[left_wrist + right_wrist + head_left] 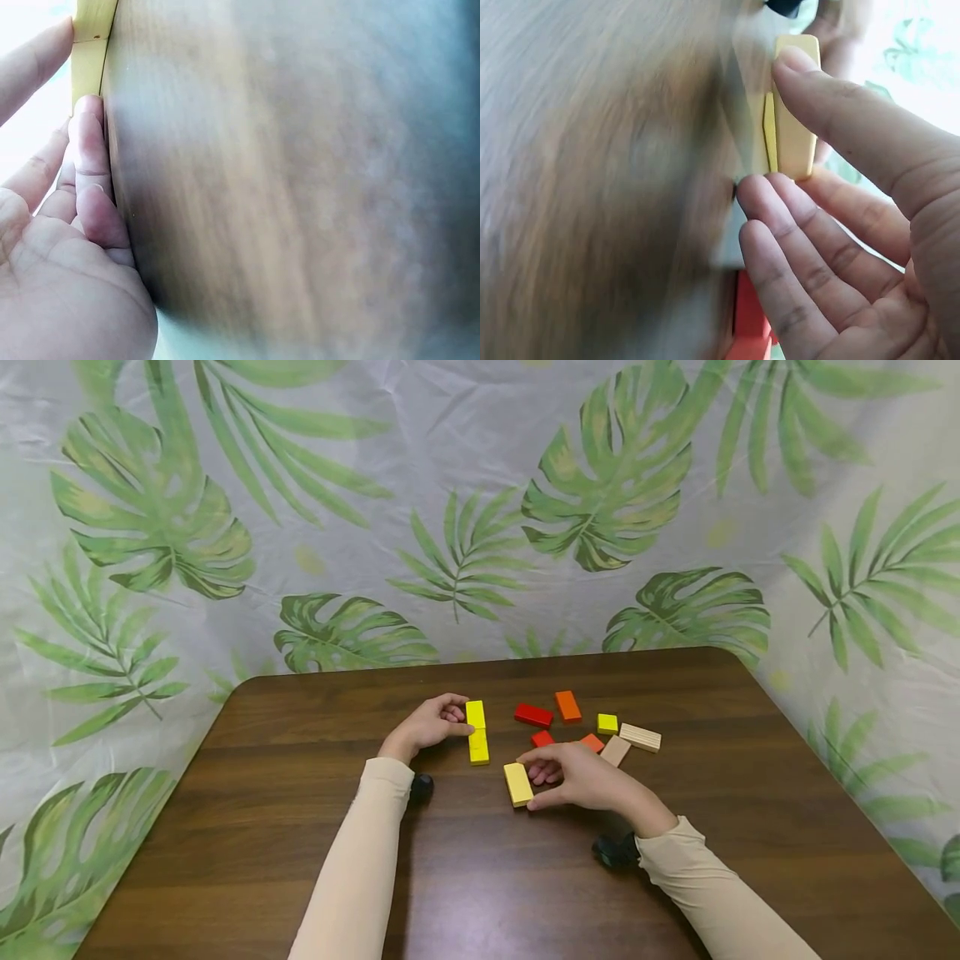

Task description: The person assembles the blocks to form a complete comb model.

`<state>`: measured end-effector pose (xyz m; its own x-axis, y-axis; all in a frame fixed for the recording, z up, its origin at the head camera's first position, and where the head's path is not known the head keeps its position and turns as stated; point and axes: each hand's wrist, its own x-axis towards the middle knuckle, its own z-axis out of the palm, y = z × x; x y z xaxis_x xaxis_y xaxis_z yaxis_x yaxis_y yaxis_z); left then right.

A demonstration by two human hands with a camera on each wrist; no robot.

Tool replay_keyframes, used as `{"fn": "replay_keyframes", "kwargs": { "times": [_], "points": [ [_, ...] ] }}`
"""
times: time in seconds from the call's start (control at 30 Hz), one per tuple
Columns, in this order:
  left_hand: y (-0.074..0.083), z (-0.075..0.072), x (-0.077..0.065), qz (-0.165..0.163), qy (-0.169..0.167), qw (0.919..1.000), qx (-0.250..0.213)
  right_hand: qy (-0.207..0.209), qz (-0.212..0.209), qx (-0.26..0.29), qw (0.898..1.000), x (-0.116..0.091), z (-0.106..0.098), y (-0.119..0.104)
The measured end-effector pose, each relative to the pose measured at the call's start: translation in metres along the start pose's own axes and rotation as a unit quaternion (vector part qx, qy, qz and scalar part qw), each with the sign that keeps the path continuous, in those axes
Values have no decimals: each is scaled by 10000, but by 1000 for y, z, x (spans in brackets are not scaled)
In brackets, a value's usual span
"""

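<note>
Two bright yellow blocks lie end to end in a line, a far yellow block (476, 713) and a near yellow block (479, 750). My left hand (424, 725) holds the far one, thumb near the join and index finger by its far end. The left wrist view shows the join between the yellow blocks (91, 56) beside the fingers. To the right, my right hand (585, 777) pinches a pale yellow block (518, 784) between thumb and index finger at its two ends. The other right fingers (769, 206) are curled below that block in the right wrist view.
Beyond the right hand lie a red block (533, 716), an orange block (567, 707), a small yellow block (607, 723), a ridged wooden block (641, 737) and a plain wooden block (615, 751). Smaller red (542, 739) and orange (592, 742) pieces are partly hidden by the hand.
</note>
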<state>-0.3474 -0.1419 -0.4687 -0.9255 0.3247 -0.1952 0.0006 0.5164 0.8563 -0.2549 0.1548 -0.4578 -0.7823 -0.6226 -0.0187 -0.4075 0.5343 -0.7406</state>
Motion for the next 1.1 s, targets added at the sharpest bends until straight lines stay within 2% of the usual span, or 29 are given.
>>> {"fn": "replay_keyframes", "kwargs": {
  "times": [0.43,1.1],
  "points": [
    [0,0,-1,-58,43,9998,-158,152,-87,-388,9991,19,13,-11],
    [-1,0,1,-68,47,9999,-99,204,0,-401,9990,37,25,-17]
  ]
}}
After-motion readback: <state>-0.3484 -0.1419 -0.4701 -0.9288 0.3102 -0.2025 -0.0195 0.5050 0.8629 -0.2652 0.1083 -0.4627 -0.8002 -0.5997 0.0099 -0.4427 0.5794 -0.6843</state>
